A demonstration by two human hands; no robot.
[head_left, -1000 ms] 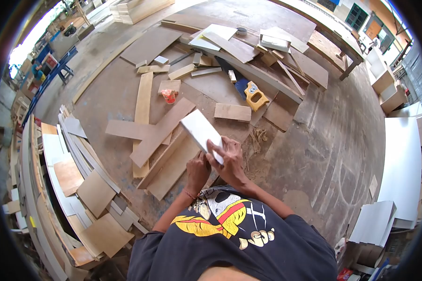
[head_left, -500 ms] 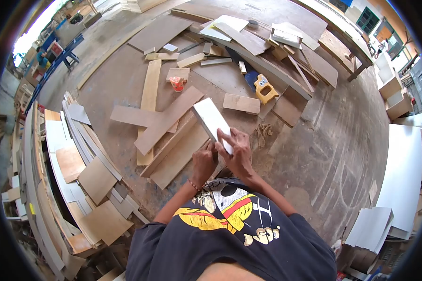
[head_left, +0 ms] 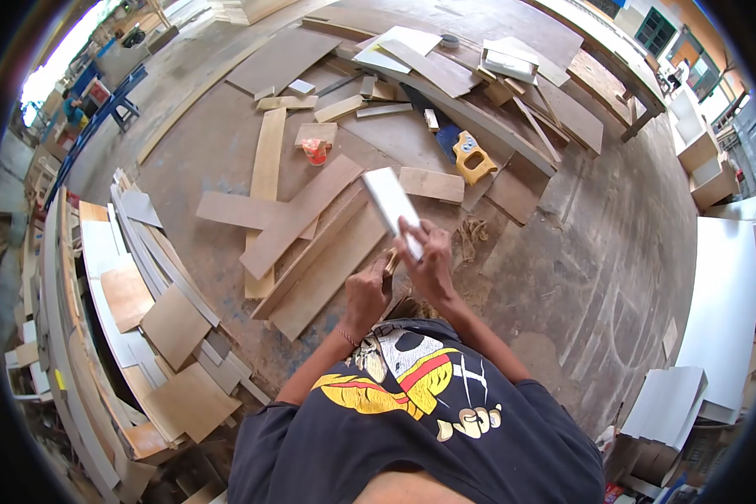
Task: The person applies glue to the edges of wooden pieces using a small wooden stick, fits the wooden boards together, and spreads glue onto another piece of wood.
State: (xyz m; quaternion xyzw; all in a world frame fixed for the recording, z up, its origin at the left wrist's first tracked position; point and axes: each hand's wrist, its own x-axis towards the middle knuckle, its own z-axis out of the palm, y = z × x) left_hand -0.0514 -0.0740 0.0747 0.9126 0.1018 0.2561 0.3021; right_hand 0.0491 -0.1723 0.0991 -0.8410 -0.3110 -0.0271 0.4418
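Observation:
My right hand (head_left: pixel 429 262) is closed on a white rectangular block (head_left: pixel 388 198), fingers across its near end. The block is tilted, with its far end pointing up and left, and is slightly blurred. Close beside it, my left hand (head_left: pixel 368 294) is closed on a small tan piece (head_left: pixel 391 262), mostly hidden by the fingers. Beneath the hands lie a long plywood board (head_left: pixel 332 273) and a crossing brown board (head_left: pixel 307 218). A short wooden block (head_left: pixel 431 185) sits just beyond the white block.
A yellow-handled handsaw (head_left: pixel 474 160) rests by a heap of boards. An orange-red cup (head_left: pixel 314 151) stands on a small wood piece. Stacked offcuts (head_left: pixel 176 323) line the left; white panels (head_left: pixel 718 290) stand at right. A distant person (head_left: pixel 73 107) is at upper left.
The white block has turned more upright and shifted right and down, away from my left hand. The small tan piece now shows in my left hand.

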